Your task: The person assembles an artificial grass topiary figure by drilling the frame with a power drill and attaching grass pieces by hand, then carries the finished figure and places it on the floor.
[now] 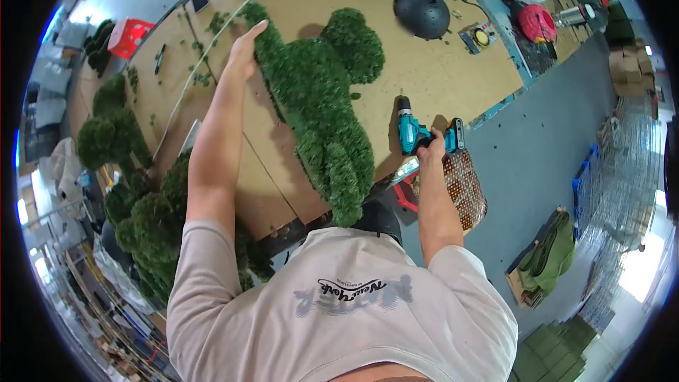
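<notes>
Bench [488, 74]: bears the work | green foliage piece [315, 81]: laid across, one end at near edge | teal drill [412, 134]: near edge, our right hand [433, 147] wraps its grip | our left hand [245, 53]: extended, by foliage's far end

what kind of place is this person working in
Most likely a workshop where artificial greenery is put together: a large leafy green form lies on the worktable, the right hand holds a cordless drill, and more green bushy pieces are gathered at the left.
</notes>
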Demonstrator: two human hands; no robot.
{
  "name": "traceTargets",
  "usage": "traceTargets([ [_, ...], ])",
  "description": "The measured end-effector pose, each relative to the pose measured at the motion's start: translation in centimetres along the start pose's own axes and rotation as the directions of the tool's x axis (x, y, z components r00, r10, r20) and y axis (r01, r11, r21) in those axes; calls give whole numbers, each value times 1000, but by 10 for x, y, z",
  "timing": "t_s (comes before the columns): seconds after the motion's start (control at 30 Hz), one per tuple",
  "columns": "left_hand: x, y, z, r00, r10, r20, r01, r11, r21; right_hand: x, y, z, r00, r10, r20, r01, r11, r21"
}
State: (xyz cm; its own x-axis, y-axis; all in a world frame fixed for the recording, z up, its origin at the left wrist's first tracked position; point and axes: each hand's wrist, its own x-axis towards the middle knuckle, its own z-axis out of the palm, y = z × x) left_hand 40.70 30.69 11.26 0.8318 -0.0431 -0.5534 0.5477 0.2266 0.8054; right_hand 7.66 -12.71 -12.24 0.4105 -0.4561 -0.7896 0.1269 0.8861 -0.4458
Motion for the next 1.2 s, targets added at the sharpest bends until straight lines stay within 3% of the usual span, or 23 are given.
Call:
traceTargets([
  [0.1,25,-2,-13,997,-20,72,21,1000,-13,-14,-3,-14,994,-102,-28,97,983,-154],
  [0.13,31,-4,-15,995,-23,98,24,1000,-10,-34,-12,-14,996,-76,-54,52,933,-357],
  [0.27,41,-2,-20,997,-1,81,5,998,-55,-58,-5,-71,993,95,-71,-113,563,-819],
  [0.33,44,-9,-12,999,27,23,-24,994,-107,-174,30,-23,972,227,-66,-164,444,-881],
  [0.37,64,-16,-28,994,70,82,-62,994,-91,-208,44,-9,914,401,-56,-219,373,-901],
  [0.43,49,-11,-16,984,83,155,-71,994,-82,-239,89,-1,804,584,-109,-433,451,-780],
  [0.47,41,-8,-8,978,89,191,-76,994,-78,-277,78,44,769,627,-123,-532,523,-666],
  [0.5,51,-10,-12,976,82,204,-66,994,-87,-230,129,-6,703,705,93,-611,665,-430],
  [0.53,53,-11,-14,962,80,260,-58,994,-92,-237,125,8,725,689,6,-629,666,-402],
  [0.57,55,-11,-16,946,78,315,-50,994,-96,-251,117,23,787,615,46,-555,739,-383],
  [0.6,103,-14,-44,942,-61,330,121,979,-162,-273,96,49,816,578,-21,-539,746,-390],
  [0.67,51,4,-11,986,13,167,10,990,-138,-250,105,37,755,649,98,-580,729,-363],
  [0.8,44,27,-11,980,24,196,16,980,-200,-221,100,44,740,624,252,-500,760,-415],
  [0.83,53,33,-32,976,28,217,20,977,-214,-214,83,52,719,667,195,-531,709,-464],
  [0.87,29,36,-36,944,234,233,-230,972,-46,-176,82,38,641,691,334,-481,700,-527],
  [0.93,6,46,-53,980,126,153,-85,964,-250,-147,41,70,741,647,180,-343,595,-727],
  [0.97,-5,37,-61,964,236,120,-194,937,-290,-133,15,88,752,587,300,-114,564,-818],
  [1.0,-16,28,-68,935,345,84,-301,896,-326,-149,-10,128,710,675,201,-283,535,-796],
  [1.03,-27,19,-74,893,447,47,-403,843,-357,-100,-13,136,718,603,348,-50,543,-838],
  [1.07,-53,13,-70,924,378,-52,-366,838,-405,-107,-36,168,710,615,343,31,460,-888],
  [1.1,-80,7,-64,941,304,-150,-338,823,-457,-104,-43,197,659,677,328,-80,497,-864],
  [1.17,-75,-29,-94,906,383,-182,-412,691,-594,-78,-51,247,653,629,422,203,392,-897],
  [1.2,-76,-39,-99,901,375,-218,-428,689,-584,-72,-52,270,671,648,360,208,301,-931],
])
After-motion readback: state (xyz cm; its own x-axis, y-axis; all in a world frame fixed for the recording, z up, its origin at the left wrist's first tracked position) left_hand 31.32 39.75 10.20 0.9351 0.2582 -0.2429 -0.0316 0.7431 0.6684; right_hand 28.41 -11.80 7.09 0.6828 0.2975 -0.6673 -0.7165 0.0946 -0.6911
